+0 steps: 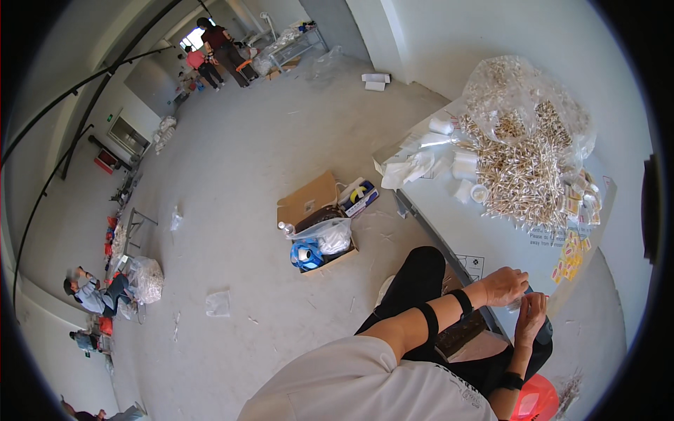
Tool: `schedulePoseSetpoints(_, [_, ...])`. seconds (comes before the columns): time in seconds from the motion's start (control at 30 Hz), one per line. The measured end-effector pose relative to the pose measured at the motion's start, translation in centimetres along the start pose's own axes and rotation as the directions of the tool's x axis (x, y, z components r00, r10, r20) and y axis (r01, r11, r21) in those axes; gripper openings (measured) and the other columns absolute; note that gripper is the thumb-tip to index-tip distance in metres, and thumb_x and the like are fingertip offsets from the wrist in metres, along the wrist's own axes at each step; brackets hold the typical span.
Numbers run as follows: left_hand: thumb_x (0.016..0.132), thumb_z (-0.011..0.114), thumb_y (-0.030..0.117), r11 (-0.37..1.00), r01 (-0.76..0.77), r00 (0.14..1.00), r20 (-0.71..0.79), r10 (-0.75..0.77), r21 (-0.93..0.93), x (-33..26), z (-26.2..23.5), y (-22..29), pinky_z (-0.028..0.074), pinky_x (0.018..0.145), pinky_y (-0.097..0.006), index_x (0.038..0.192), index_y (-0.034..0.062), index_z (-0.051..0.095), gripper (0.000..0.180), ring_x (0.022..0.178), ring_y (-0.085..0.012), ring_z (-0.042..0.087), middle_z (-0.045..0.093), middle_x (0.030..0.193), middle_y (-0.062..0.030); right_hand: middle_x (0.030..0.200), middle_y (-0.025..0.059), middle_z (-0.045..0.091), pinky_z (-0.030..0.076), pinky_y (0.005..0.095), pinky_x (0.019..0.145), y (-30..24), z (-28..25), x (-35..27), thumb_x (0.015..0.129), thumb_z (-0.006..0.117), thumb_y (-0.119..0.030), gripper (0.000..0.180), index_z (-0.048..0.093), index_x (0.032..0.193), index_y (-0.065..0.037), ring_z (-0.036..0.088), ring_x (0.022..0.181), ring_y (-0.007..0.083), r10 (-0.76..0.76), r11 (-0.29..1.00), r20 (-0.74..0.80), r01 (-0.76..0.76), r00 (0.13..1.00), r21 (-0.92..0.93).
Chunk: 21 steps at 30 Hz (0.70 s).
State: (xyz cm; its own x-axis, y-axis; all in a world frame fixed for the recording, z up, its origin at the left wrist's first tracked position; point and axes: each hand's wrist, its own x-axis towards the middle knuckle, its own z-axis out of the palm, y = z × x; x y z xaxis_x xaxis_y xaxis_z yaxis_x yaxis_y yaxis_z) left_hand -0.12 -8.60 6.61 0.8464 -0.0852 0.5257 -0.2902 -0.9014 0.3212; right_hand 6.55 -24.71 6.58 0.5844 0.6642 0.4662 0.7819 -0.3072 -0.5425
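Clear small packet (518, 302) is pinched between our left hand (503, 285) and right hand (531, 317), fingers closed; we judge sealing needs a firm press

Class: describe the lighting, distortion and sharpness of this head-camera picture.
Head view: even, soft daylight with faint shadows; the fisheye lens bends the table edge and leaves a black rim; the pile of small sticks is fairly sharp, while the left hand and right hand near the lower edge look stretched.

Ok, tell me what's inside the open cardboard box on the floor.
The cardboard box holds a clear plastic bag and a blue roll-like item. Whatever lies under them is covered.
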Motion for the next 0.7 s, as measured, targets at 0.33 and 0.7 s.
schedulePoseSetpoints(0.33, [0.073,0.062,0.014,0.997,-0.08,0.996,-0.049,0.08,0.005,0.2,1.1,0.1,0.05,0.063,-0.035,0.066,0.0053,0.057,0.012,0.074,-0.0235,0.059,0.056,0.074,-0.0067,0.083,0.0175,0.05,0.041,0.0455,0.069,0.7,1.0,-0.4,0.089,0.054,-0.005,0.009,0.047,0.084,0.0,0.05,0.078,0.0379,-0.019,0.993,-0.009,0.018,1.0,-0.117])
schedulePoseSetpoints(0.7, [0.07,0.065,0.014,0.994,-0.062,0.995,-0.079,0.055,-0.095,0.8,0.8,0.7,0.044,0.071,-0.034,0.067,0.0067,0.059,0.01,0.078,-0.0225,0.054,0.054,0.074,-0.005,0.083,0.017,0.049,0.041,0.0451,0.07,0.9,1.4,-0.8,0.089,0.053,-0.004,0.009,0.046,0.086,0.0,0.05,0.079,0.0378,-0.008,0.992,-0.031,0.005,0.999,-0.124])
